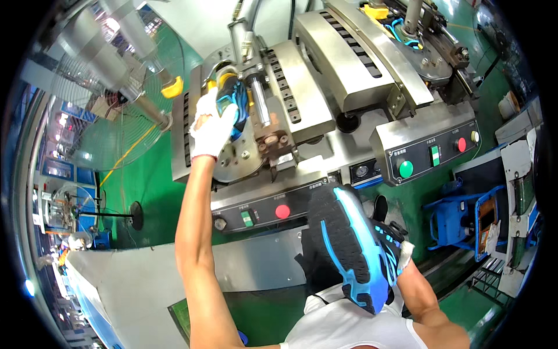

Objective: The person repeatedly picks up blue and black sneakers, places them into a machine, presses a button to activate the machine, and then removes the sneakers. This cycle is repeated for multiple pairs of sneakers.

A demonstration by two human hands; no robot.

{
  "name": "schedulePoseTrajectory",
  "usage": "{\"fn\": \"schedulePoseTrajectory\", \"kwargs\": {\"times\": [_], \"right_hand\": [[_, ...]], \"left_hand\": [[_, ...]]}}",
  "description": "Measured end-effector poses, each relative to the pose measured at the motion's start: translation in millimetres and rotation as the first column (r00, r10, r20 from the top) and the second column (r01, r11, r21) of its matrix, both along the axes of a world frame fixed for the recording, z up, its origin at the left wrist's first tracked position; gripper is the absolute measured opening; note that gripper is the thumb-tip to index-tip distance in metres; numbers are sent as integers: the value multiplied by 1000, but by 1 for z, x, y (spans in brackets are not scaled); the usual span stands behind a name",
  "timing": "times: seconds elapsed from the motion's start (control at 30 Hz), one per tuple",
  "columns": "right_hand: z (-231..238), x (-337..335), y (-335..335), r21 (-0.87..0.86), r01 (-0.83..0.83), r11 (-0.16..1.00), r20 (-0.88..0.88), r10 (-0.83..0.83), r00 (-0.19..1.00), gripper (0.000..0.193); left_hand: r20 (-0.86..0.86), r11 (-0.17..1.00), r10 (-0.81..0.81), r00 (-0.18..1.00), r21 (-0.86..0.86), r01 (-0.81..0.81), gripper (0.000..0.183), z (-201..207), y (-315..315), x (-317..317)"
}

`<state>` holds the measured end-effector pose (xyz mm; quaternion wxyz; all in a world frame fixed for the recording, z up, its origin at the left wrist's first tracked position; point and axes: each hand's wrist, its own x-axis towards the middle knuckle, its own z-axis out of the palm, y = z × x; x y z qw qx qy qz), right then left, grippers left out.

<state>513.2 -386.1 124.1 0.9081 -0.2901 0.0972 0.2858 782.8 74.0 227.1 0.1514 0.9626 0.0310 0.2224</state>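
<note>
My left hand (214, 131), in a white glove, reaches over the left machine's metal plate. Its thumb is spread from the fingers and lies against a black and blue shoe (237, 102) clamped in the machine; I see no firm grip on it. Close to my body, my right hand (405, 256), also gloved in white, is closed on the side of a second shoe (349, 247). That shoe is tilted, its black sole with bright blue strips facing up. Most of my right hand's fingers are hidden behind it.
The left machine's control panel (264, 211) has a red button and a green switch. At right, a similar machine (427, 142) holds another blue and black piece. Yellow-tipped metal cylinders (171, 87) and a wire-guarded fan (110, 110) stand at left. A blue cart (465, 218) is at right.
</note>
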Motion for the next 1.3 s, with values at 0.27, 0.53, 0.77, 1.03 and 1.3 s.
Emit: {"fn": "schedulePoseTrajectory", "kwargs": {"times": [0.27, 0.53, 0.77, 1.03, 1.3], "right_hand": [[-1, -8, -21, 32, 154, 988, -10, -153, 988, 97], [36, -30, -25, -69, 192, 979, 23, -191, 981, 108], [48, 13, 6, -247, 64, 967, 27, -59, 998, 77], [162, 171, 182, -479, 7, 878, 404, 214, 889, 30], [193, 330, 353, -823, -113, 556, 263, 550, 793, 45]], "left_hand": [[-312, 950, 261, 913, 253, -185, 62, -22, 7, 104], [-78, 993, 112, 991, -26, -114, 59, 80, 28, 46], [139, 958, 150, 979, -264, -110, 44, 101, 11, -205], [-150, 858, 407, 901, -275, -434, 42, -52, 22, -444], [-355, 798, 525, 773, -111, -593, 57, -166, 2, -541]]}}
